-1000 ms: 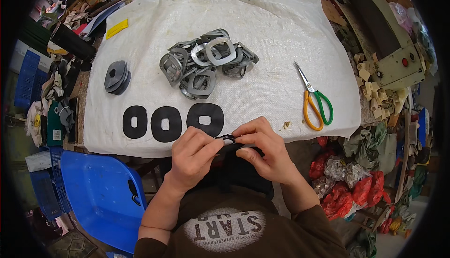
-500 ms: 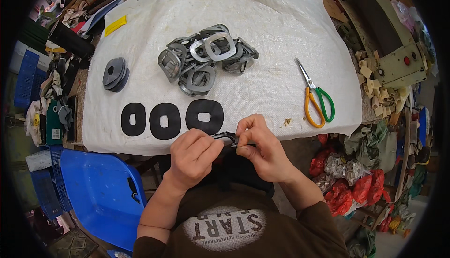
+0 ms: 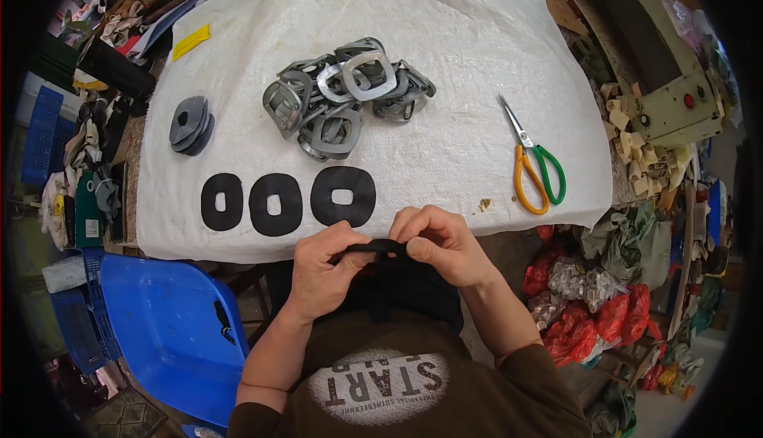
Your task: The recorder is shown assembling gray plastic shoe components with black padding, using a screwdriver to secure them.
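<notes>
White sheet (image 3: 469, 56), 12 o'clock. Heap of grey frames (image 3: 372, 94) on it, overlapping, count unclear. Left hand (image 3: 327, 267) and right hand (image 3: 442, 249), 6 o'clock, both pinching black band (image 3: 377, 246); fingers hide its ends.

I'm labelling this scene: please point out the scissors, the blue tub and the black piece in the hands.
Orange-and-green-handled scissors (image 3: 524, 145), head view: near the pivot.
Blue plastic tub (image 3: 163, 315), head view: bare inner surface.
Held black piece (image 3: 373, 246), head view: its visible middle.
</notes>
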`<state>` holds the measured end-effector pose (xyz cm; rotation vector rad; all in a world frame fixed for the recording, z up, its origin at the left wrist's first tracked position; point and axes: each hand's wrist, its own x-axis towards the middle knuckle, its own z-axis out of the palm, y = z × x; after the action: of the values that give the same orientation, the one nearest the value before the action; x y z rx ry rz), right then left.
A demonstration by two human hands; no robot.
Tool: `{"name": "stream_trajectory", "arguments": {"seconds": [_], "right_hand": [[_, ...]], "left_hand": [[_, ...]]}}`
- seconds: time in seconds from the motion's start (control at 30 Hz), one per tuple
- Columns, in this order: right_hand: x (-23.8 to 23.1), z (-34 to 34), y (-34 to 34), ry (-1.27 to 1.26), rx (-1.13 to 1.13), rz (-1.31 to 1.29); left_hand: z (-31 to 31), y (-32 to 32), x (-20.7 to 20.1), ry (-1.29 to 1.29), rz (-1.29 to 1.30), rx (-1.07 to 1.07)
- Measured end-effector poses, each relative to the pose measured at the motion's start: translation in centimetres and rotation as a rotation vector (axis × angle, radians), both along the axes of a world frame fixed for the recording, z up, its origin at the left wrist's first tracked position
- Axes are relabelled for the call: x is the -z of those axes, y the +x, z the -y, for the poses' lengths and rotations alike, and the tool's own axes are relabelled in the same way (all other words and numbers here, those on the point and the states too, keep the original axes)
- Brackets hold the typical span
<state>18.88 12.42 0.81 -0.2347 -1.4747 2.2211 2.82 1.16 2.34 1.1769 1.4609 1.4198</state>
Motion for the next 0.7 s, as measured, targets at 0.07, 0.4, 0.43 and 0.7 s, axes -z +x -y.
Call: {"name": "stream_trajectory", "arguments": {"seconds": [0.07,0.4,0.43,0.7], "right_hand": [[-0.4,0.6,0.0,-0.038,0.063,0.061],[-0.4,2.3,-0.8,-0.524,0.035,-0.074],[-0.4,2.3,-0.8,-0.526,0.037,-0.075],[-0.1,1.6,-0.3,-0.45,-0.233,-0.23]], "left_hand": [[0.2,0.0,0.3,-0.035,0.045,0.015],[0.0,0.4,0.7,0.104,0.153,0.036],[0.1,0.4,0.7,0.114,0.142,0.05],[-0.1,0.6,-0.2,0.169,0.199,0.146]]}}
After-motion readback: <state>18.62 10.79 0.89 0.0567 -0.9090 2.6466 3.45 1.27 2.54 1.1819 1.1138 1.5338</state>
